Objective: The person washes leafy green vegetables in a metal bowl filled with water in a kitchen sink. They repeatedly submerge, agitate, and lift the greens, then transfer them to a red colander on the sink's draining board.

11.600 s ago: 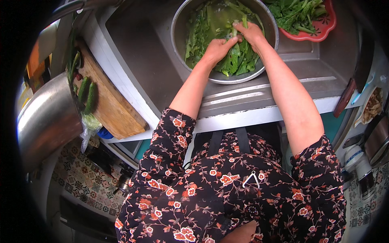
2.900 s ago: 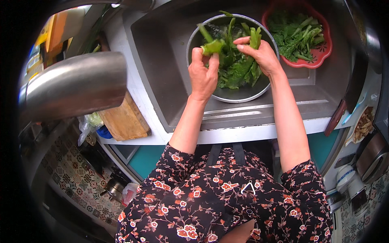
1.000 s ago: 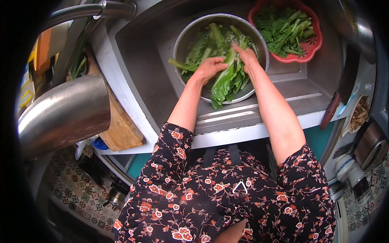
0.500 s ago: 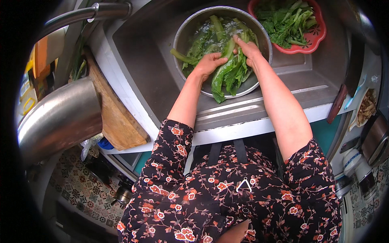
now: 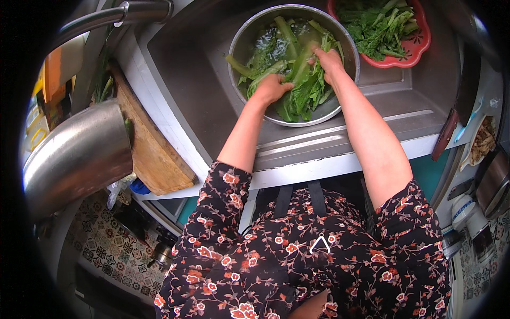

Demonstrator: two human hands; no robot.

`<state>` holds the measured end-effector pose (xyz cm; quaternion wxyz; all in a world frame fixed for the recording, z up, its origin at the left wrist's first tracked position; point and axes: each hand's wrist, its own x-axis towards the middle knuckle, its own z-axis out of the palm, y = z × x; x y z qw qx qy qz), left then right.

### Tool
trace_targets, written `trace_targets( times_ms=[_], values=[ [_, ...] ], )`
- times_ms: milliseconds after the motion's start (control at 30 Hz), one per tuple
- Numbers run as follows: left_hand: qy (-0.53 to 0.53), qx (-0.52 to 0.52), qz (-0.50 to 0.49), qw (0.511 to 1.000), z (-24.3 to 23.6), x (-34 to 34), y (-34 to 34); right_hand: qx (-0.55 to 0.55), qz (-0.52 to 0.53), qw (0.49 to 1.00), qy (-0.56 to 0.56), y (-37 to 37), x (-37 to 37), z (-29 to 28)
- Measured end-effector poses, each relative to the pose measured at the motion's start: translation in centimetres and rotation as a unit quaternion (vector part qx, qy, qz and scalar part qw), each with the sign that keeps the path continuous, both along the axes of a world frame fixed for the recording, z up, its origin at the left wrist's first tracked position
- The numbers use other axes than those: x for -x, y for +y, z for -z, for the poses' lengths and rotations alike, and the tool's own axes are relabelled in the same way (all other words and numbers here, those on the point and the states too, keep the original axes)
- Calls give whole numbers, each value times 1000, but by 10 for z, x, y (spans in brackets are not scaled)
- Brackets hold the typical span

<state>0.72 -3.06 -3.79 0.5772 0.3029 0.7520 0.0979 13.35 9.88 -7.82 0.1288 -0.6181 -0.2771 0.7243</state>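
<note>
From my remote feed: leafy greens [image 5: 304,89] sit in water in the round metal pot [image 5: 326,111], which stands in the grey sink [image 5: 180,61]; one stem pokes over the L rim. My R hand [image 5: 330,63] has its grip curled on the greens; L hand [image 5: 272,89] is in among the leaves too, but its fingers are hidden, so can't tell if that grip grasps. Just beside the pot, upper R, a red basin [image 5: 418,49] w/ more cut greens crowds that side. Knife [image 5: 445,134] lies at the sink's R end, handle over the counter [image 5: 297,173] edge; plate [image 5: 483,141] of brown food beyond. On the L, a big curved steel object [image 5: 79,159], kind unclear, blocks part of the wooden board [image 5: 154,146].
</note>
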Motion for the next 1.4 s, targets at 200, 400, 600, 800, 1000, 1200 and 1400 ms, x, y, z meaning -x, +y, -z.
trace_targets(
  times_ms=[200,400,600,800,1000,1200,1400],
  values=[
    [-126,-36,-213,968,8,-22,4,-11,-84,992,91,3,-10,2],
    [36,-85,123,988,-22,-10,-21,-33,-41,997,62,2,-7,2],
    [262,-186,7,947,-76,12,-15,4,-57,994,97,7,-3,-20],
    [333,-60,125,933,-57,14,-2,-34,-220,969,111,8,-5,-37],
    [-10,-145,-194,970,-71,13,1,15,-244,957,155,17,-2,-67],
    [-159,-153,-230,948,-46,-6,16,-31,-163,959,232,10,1,-53],
    [-216,-20,-203,955,-9,-14,12,20,-74,993,90,6,-4,-24]
  ],
)
